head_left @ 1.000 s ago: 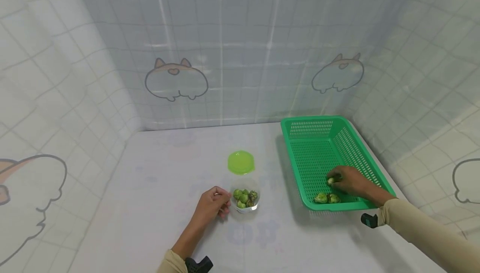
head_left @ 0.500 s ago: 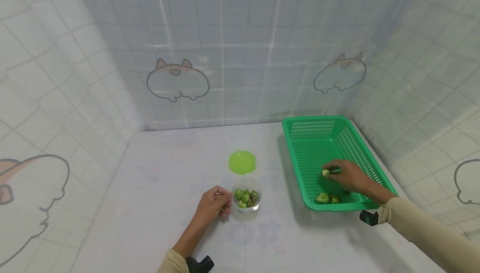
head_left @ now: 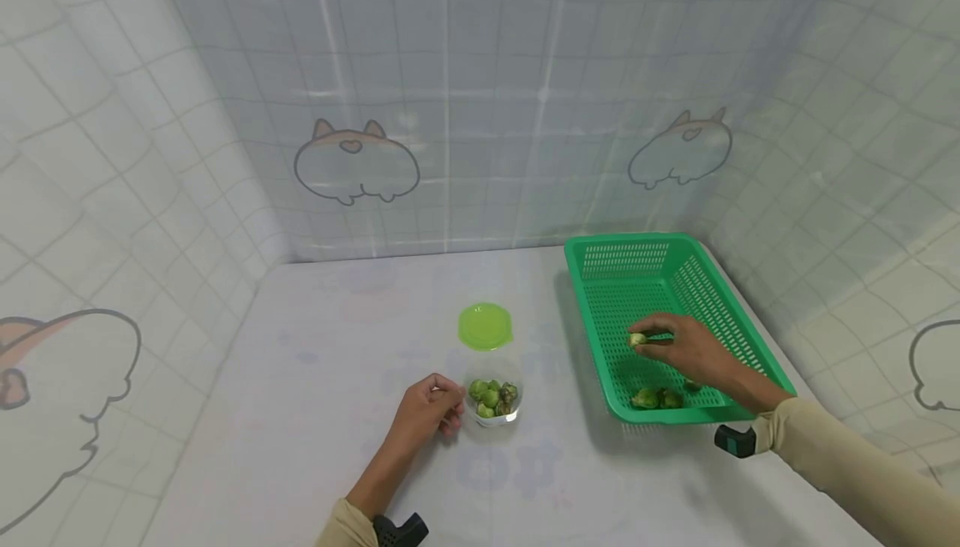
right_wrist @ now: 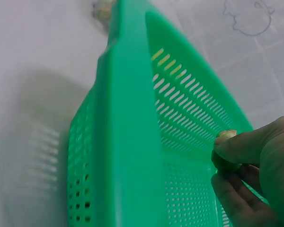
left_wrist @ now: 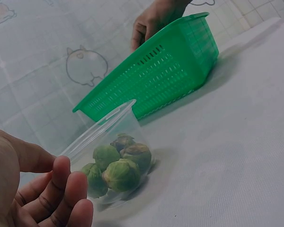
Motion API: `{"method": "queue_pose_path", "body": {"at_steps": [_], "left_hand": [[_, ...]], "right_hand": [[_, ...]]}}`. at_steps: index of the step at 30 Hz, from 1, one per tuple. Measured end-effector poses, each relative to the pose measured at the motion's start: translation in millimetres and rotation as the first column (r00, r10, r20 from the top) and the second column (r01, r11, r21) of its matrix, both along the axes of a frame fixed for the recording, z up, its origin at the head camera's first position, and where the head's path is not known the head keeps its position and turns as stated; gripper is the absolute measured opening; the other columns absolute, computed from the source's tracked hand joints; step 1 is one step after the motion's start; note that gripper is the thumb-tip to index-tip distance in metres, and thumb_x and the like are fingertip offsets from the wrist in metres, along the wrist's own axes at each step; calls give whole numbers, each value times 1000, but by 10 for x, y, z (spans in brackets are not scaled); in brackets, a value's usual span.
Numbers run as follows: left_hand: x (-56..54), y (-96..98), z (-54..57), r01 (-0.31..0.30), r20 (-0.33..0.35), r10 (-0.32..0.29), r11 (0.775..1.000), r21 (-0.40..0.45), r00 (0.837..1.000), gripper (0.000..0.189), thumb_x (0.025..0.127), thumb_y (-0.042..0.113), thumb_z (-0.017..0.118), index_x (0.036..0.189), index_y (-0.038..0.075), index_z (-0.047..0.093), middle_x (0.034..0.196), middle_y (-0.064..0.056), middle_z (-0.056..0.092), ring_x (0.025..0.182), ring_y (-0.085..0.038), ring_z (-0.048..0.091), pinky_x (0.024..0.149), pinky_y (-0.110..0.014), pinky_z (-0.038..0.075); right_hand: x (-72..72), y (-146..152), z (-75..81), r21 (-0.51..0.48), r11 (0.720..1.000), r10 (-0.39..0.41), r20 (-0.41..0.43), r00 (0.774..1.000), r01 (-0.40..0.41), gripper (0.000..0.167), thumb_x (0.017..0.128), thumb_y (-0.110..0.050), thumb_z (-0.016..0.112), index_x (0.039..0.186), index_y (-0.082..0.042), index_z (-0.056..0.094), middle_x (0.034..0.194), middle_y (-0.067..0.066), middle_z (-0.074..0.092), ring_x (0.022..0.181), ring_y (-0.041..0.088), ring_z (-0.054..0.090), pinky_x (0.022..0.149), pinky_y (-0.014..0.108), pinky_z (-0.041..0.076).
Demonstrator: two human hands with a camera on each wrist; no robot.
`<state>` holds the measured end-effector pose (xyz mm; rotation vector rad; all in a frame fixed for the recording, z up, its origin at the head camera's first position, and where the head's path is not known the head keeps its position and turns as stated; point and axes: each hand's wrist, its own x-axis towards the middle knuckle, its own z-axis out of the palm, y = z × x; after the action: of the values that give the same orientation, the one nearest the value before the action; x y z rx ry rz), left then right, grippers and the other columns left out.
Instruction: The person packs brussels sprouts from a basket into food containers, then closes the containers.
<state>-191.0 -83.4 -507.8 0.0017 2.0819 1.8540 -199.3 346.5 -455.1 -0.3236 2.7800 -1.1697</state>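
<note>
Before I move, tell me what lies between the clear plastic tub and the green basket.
Only bare white tabletop, as the head view shows; the lime-green lid sits behind the clear plastic tub, outside that stretch.

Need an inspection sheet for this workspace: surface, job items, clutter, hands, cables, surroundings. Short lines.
Surface: white table cover, faint printed pattern.
Clear tub: upright, uncovered; holds several Brussels sprouts, some browned.
Green basket: right of the tub; more sprouts near its near end, one partly hidden by the right arm.
Lime-green lid: lies on the table beyond the tub.
Clutter: nothing seen.
Left hand: thumb and fingers at the tub's rim.
Right hand: pinches one sprout over the basket.
Cables: nothing seen.
Surroundings: grid-patterned sheeting with cartoon outlines, behind and both sides.
</note>
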Motion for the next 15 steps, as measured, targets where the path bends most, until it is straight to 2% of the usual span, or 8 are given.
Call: {"method": "queue_pose_path", "body": {"at_steps": [8, 15], "left_hand": [[-76, -12, -260, -14, 23, 14, 1000, -20, 1000, 20, 98, 16, 65, 102, -3, 61, 79, -16, 69, 63, -20, 64, 56, -35, 55], [-82, -21, -283, -14, 31, 14, 1000, -11, 999, 22, 97, 18, 66, 104, -3, 61, 79, -15, 69, 64, -20, 63, 56, -35, 55]], "right_hand": [[2, -117, 80, -72, 997, 24, 15, 1000, -23, 35, 95, -24, 71, 127, -12, 67, 128, 11, 65, 119, 38, 62, 85, 30, 57], [-8, -221, 102, -109, 994, 24, 31, 999, -21, 32, 94, -27, 73, 125, -18, 69, 126, 7, 66, 120, 35, 62, 86, 29, 57]]}}
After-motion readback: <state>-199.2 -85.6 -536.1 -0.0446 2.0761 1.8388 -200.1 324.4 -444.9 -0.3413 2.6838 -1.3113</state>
